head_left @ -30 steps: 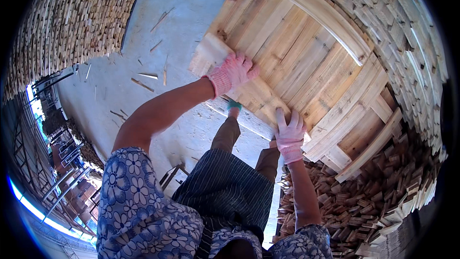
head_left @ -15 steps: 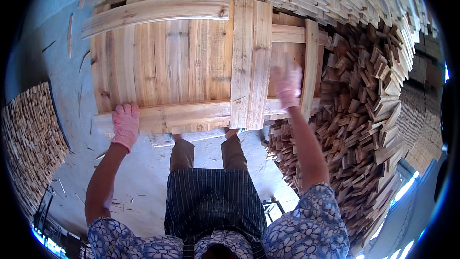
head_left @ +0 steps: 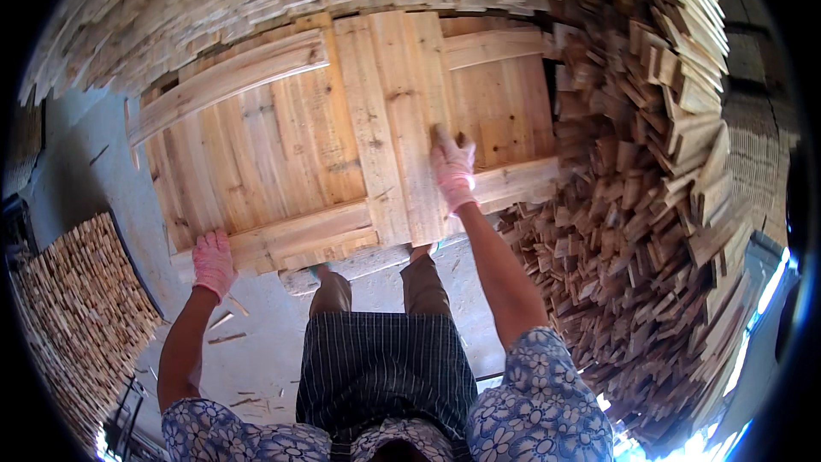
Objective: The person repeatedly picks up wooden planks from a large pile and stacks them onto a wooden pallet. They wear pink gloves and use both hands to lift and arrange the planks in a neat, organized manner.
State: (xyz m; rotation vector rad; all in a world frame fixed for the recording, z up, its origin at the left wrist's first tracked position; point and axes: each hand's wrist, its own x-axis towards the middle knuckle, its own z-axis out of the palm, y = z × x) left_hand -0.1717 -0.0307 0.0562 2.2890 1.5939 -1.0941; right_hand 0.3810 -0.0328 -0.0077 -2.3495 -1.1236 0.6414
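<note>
A broad wooden panel (head_left: 248, 158) of side-by-side planks lies before me, with a near batten (head_left: 299, 235) and a far batten (head_left: 239, 77) running along its left half. My left hand (head_left: 214, 265), in a pink glove, is closed over the panel's near left corner, fingers on top of the batten. Across the middle lie several crosswise boards (head_left: 398, 111), edge to edge. My right hand (head_left: 454, 173), gloved in pink with darkened fingertips, is at the right edge of the rightmost board (head_left: 428, 94); its fingers are bent against it and partly hide that edge.
Stacked wooden slats (head_left: 256, 0) rise along the far side. A big heap of loose wood pieces (head_left: 616, 231) fills the right, close to the panel. At lower left stands another slat stack (head_left: 85, 291). Wood scraps (head_left: 227, 339) lie on the grey floor (head_left: 256, 359).
My right hand has moved left from the panel's right part to the middle boards. The narrow crosswise board there now lies against them. The view has turned; my left hand keeps its corner.
</note>
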